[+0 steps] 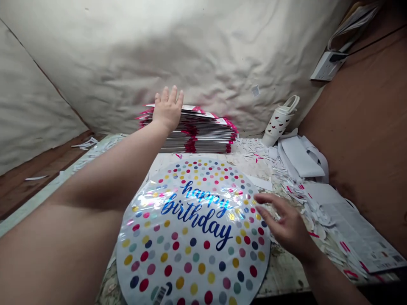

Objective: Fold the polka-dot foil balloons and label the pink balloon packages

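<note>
A large round board (197, 254), white with coloured dots and "happy birthday" in shiny blue letters, lies in front of me under what looks like clear film. A barcode label shows at its near edge. Beyond it stands a stack of folded cards (206, 137) with pink edges. My left hand (168, 108) reaches across to the left part of that stack, fingers spread, at its top. By the right rim of the board is my right hand (282, 224), thumb and forefinger apart over the rim; whether they touch it I cannot tell.
White and pink paper scraps (313, 212) litter the worktable. A white tumbler with hearts (278, 123) stands at the back right, beside white card pieces (302, 156). A printed flat sheet (359, 233) lies at right. A power socket (329, 65) is on the wall.
</note>
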Demonstrator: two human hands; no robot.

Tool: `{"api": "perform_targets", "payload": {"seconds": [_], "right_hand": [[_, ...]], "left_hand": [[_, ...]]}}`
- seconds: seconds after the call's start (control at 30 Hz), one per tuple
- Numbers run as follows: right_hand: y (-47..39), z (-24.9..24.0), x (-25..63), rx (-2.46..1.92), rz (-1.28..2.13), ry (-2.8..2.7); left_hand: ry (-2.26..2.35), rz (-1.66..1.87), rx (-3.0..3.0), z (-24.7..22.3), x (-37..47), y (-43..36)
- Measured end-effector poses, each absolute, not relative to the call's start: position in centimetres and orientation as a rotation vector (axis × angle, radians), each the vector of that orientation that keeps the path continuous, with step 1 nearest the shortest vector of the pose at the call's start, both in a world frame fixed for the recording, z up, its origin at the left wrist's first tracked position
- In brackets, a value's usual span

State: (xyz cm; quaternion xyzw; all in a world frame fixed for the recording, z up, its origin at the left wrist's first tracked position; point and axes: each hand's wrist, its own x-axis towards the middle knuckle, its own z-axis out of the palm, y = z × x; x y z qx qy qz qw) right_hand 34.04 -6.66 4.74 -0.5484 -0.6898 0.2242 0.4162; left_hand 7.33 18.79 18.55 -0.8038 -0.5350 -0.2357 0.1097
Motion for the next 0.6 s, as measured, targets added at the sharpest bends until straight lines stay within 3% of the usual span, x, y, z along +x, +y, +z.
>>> {"api": "perform_targets", "payload": {"seconds": [0.17,0.33,0.43,0.6], "right_hand": [[-11.9,2.0,32.5,-1.023,0.393,-2.650],[-14.3,-0.1,31.5,-0.890,0.292,-2.591],[-13.7,0.3,31.5,-0.999,0.515,-2.426],[-12.1,1.1,31.5,-1.278,0.690,-2.100]], "left_hand": [[-1.708,-0.216,-2.749,11.2,9.0,9.1],[-1.806,0.170,-2.946,2.5,8.1,2.0],[-1.753,0.094,-3.041,1.7,8.5,3.5],[-1.724,-0.216,-3.276,5.5,10.5,0.5]]}}
